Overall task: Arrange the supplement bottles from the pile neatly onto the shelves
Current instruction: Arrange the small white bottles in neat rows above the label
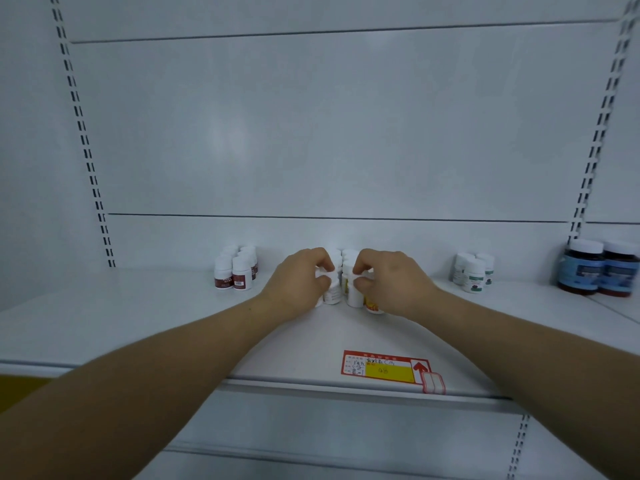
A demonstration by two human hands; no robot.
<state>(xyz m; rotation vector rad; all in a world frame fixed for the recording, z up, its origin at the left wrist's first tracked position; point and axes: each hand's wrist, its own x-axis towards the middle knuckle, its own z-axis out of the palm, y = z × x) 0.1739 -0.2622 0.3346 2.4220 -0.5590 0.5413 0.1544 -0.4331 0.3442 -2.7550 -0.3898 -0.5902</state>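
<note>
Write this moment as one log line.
both hands: left, right | gripping white bottles | mid-shelf

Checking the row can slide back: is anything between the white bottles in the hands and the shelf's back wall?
Yes: more white bottles stand directly behind the ones held by the left hand and right hand, filling that space to the back wall.

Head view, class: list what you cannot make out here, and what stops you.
- White bottles: count hidden by left hand and right hand.
- Price tag handwriting: too small.
- Red-labelled bottles text: blurred.
- Blue jars: right edge cuts off the row.
</note>
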